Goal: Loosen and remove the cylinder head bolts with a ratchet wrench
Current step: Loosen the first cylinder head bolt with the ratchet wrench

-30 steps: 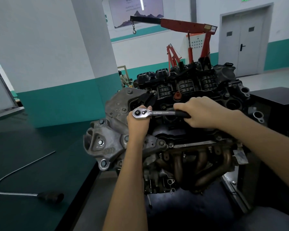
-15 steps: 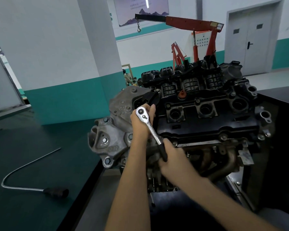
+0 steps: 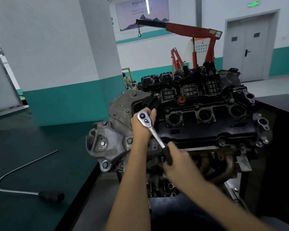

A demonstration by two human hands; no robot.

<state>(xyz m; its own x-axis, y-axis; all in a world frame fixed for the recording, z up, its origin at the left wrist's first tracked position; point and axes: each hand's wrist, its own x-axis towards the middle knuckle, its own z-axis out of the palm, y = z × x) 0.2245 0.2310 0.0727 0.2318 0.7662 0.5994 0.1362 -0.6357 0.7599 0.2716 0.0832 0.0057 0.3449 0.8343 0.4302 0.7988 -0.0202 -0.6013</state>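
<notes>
Fingers (image 3: 152, 113) of my left hand (image 3: 141, 129) curl round the head of the ratchet wrench (image 3: 154, 130), holding it down at the near left corner of the black valve cover (image 3: 207, 130). My right hand (image 3: 179, 164) is wrapped round the black grip, blurred, low in front of the engine (image 3: 117, 140). The wrench shaft slants from upper left down to lower right.

The bolt I'm on is hidden under the wrench head and my left hand, so I can't tell how far out it is. I read this as mid-swing on one bolt.

Progress looks early. Along the cover's near edge, the cover bolts (image 3: 222, 143) further right look seated, and one more sits near the far right corner. The cover is on the engine. I see no loose bolts lying on the dark green worktop (image 3: 32, 130), only a bent rod (image 3: 23, 191) with a black handle, well apart from the engine. The exhaust manifold (image 3: 223, 165) is in place below the cover.

Left to do, as I judge it: finish this bolt, lift it out, then work along the rest.
</notes>
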